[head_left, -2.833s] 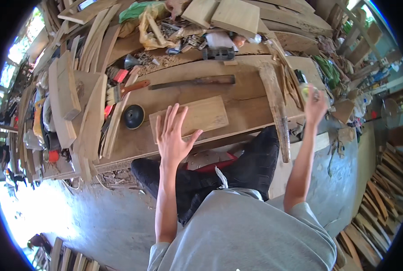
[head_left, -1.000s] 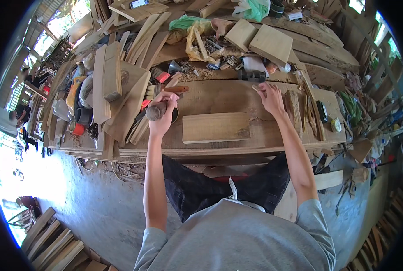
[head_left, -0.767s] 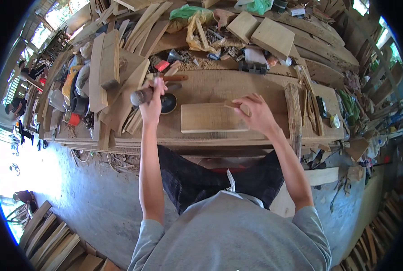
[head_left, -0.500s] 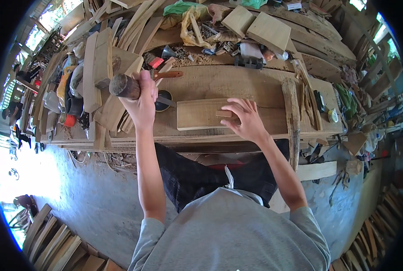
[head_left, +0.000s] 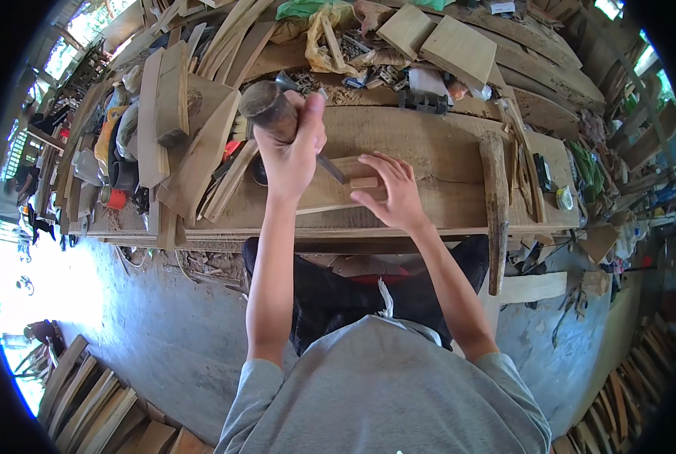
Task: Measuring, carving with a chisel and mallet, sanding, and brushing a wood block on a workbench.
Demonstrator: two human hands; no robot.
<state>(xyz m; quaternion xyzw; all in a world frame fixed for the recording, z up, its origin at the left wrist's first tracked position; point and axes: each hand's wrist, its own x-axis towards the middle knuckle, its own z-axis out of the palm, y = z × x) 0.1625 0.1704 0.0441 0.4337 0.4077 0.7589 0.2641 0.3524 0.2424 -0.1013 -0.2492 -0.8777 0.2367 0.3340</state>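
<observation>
My left hand (head_left: pixel 289 163) is wrapped round the thick, dark wooden handle of a chisel (head_left: pixel 271 113). From that fist the flat metal blade slants down to the right, its end close to a small wooden block (head_left: pixel 364 182). The block rests on a pale board (head_left: pixel 319 197), which lies on the workbench and is partly covered by my left hand. My right hand (head_left: pixel 395 193) has its fingers curved and apart, thumb and forefinger on either side of the block; whether they touch it I cannot tell.
A rough wooden stick (head_left: pixel 493 204) lies across the front edge of the workbench (head_left: pixel 444 144) on the right. Wood pieces and thick blocks (head_left: pixel 459 49) crowd the back. A dark metal part (head_left: pixel 423 101) sits before them. Planks (head_left: pixel 152 121) and bags fill the left.
My left hand has moved right with the chisel, bringing its blade over the board towards the small block. My right hand and the block have shifted slightly left in the view.
</observation>
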